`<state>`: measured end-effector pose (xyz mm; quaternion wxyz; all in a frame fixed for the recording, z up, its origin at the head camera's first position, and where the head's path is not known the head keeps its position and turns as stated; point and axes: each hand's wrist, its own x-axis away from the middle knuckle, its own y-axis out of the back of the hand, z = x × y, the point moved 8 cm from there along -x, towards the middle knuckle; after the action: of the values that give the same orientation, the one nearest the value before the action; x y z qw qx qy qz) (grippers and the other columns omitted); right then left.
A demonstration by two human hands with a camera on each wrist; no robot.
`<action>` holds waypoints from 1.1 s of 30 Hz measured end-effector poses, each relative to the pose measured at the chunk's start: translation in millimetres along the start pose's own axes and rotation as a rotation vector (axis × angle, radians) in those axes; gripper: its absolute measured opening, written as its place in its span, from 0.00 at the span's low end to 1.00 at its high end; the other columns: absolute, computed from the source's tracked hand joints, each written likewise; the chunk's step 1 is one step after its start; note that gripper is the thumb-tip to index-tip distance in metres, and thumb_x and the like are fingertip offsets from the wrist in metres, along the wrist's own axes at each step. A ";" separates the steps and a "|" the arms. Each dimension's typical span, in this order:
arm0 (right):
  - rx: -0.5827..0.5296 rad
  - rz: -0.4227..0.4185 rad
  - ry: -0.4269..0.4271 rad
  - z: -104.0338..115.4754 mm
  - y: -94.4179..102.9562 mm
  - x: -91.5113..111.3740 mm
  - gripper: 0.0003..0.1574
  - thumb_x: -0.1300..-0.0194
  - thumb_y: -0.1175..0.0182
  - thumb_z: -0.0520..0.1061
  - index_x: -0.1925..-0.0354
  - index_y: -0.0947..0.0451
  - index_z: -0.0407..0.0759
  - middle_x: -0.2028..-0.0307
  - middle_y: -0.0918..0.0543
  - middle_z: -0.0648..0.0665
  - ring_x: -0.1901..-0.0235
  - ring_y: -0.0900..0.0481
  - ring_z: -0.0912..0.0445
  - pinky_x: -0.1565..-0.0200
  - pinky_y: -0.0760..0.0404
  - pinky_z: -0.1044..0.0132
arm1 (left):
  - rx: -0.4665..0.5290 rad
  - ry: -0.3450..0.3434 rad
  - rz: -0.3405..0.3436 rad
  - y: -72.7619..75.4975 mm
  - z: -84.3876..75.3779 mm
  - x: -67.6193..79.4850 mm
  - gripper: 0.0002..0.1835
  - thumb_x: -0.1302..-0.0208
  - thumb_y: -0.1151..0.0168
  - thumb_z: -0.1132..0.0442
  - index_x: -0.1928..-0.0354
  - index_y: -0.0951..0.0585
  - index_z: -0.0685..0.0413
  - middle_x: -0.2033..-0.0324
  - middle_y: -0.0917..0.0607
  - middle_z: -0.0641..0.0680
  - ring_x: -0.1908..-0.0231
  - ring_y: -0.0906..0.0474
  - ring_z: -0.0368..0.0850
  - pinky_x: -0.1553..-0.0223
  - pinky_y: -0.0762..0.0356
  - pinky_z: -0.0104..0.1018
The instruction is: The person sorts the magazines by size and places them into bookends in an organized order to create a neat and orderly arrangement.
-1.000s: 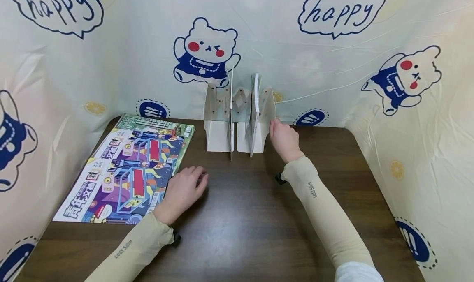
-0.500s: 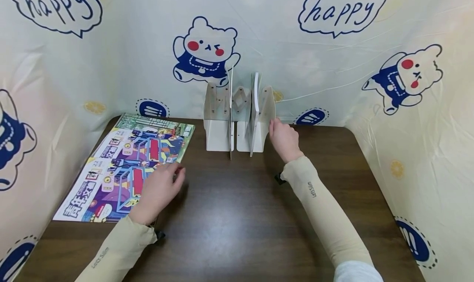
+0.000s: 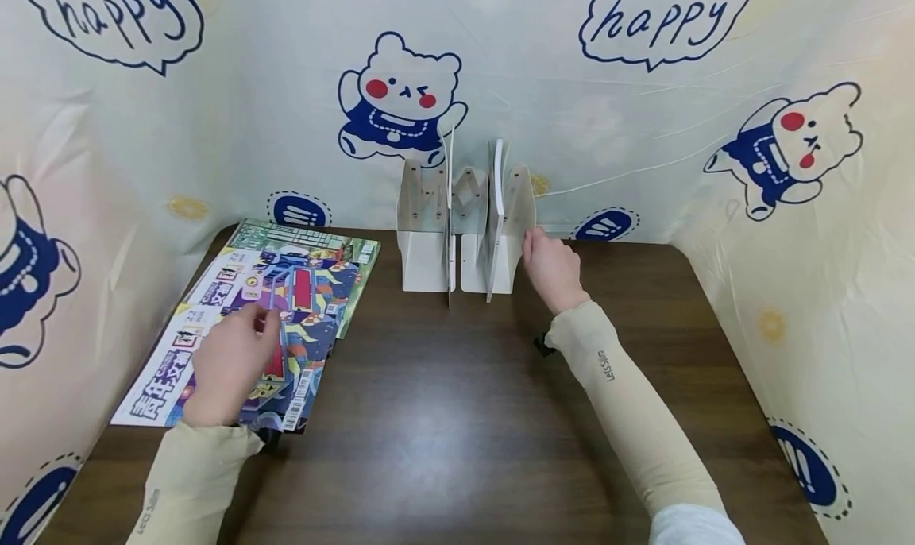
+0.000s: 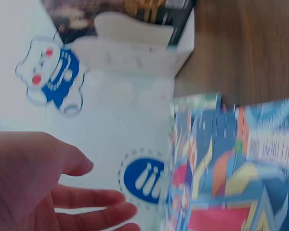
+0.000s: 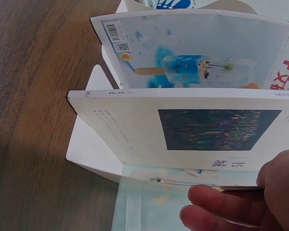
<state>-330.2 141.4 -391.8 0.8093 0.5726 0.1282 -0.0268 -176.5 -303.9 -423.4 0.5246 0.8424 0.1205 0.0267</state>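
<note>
My left hand (image 3: pixel 232 358) hovers over the overlapping magazines (image 3: pixel 318 346) at the table's left side, its fingers loosely bent around nothing. In the left wrist view its thumb and fingers (image 4: pixel 96 204) stand apart, to the left of the purple and blue magazine cover (image 4: pixel 231 168). At the back, my right hand (image 3: pixel 554 275) pinches the right end panel of a white expandable book stand (image 3: pixel 426 263). Upright in the stand are a white book (image 5: pixel 135 130) and a pale blue magazine (image 5: pixel 149 38) with an ice pop on its cover.
The dark wooden table (image 3: pixel 443 418) has a cloth backdrop (image 3: pixel 543 92) with cartoon bears along its back and sides. A green magazine (image 3: pixel 360 267) peeks out from under the others at the back of the pile.
My left hand has moved left from beside the magazines' right edge to above their covers. The right hand stays at the book stand.
</note>
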 end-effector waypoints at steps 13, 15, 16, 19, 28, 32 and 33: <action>0.011 -0.025 0.010 2.3 1.7 0.7 0.23 0.16 0.56 0.50 0.59 0.23 0.34 0.74 0.16 0.33 0.76 0.17 0.37 0.74 0.19 0.42 | -0.065 0.368 0.140 25.5 104.6 15.5 0.37 0.23 0.58 0.46 0.37 0.36 0.81 0.49 0.28 0.84 0.53 0.27 0.81 0.62 0.30 0.69; 0.014 -0.028 0.007 1.8 2.5 0.6 0.23 0.16 0.56 0.49 0.59 0.23 0.34 0.74 0.16 0.33 0.76 0.17 0.37 0.74 0.19 0.42 | -0.083 0.407 0.172 27.6 117.9 20.6 0.37 0.23 0.57 0.46 0.38 0.38 0.82 0.49 0.30 0.85 0.52 0.28 0.81 0.61 0.30 0.69; 0.019 -0.027 0.004 1.0 2.8 0.5 0.23 0.16 0.56 0.49 0.59 0.23 0.35 0.74 0.16 0.33 0.76 0.17 0.37 0.74 0.19 0.42 | -0.090 0.429 0.189 28.0 124.0 23.4 0.37 0.23 0.57 0.46 0.39 0.38 0.83 0.50 0.30 0.86 0.52 0.29 0.81 0.60 0.30 0.68; 0.025 -0.024 0.003 -0.1 3.3 0.1 0.23 0.16 0.56 0.50 0.60 0.23 0.35 0.75 0.17 0.34 0.77 0.17 0.37 0.75 0.20 0.43 | -0.116 0.497 0.216 27.3 141.1 33.3 0.36 0.24 0.55 0.47 0.43 0.38 0.83 0.53 0.30 0.85 0.54 0.28 0.81 0.62 0.28 0.66; 0.017 -0.027 0.010 1.6 5.9 -1.6 0.22 0.16 0.54 0.49 0.61 0.23 0.35 0.79 0.21 0.37 0.79 0.20 0.41 0.77 0.22 0.47 | -0.166 0.645 0.304 19.1 165.8 55.7 0.38 0.24 0.57 0.44 0.43 0.39 0.82 0.55 0.29 0.82 0.55 0.26 0.79 0.58 0.25 0.66; 0.022 -0.030 -0.002 -0.1 4.0 0.3 0.22 0.16 0.55 0.49 0.62 0.24 0.35 0.77 0.19 0.35 0.77 0.18 0.38 0.76 0.20 0.44 | -0.156 0.676 0.317 14.8 166.1 60.0 0.39 0.25 0.54 0.44 0.41 0.42 0.83 0.54 0.33 0.82 0.55 0.30 0.77 0.55 0.25 0.66; 0.021 -0.032 -0.002 0.1 3.8 0.8 0.22 0.16 0.55 0.49 0.62 0.24 0.35 0.76 0.18 0.34 0.77 0.18 0.38 0.75 0.20 0.44 | -0.143 0.687 0.318 13.9 166.2 60.9 0.40 0.25 0.53 0.44 0.39 0.43 0.83 0.53 0.35 0.82 0.54 0.32 0.77 0.54 0.25 0.67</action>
<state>-328.7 142.7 -388.4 0.8027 0.5791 0.1360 -0.0418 -86.5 -441.4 -490.5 0.5004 0.7539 0.1549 0.3967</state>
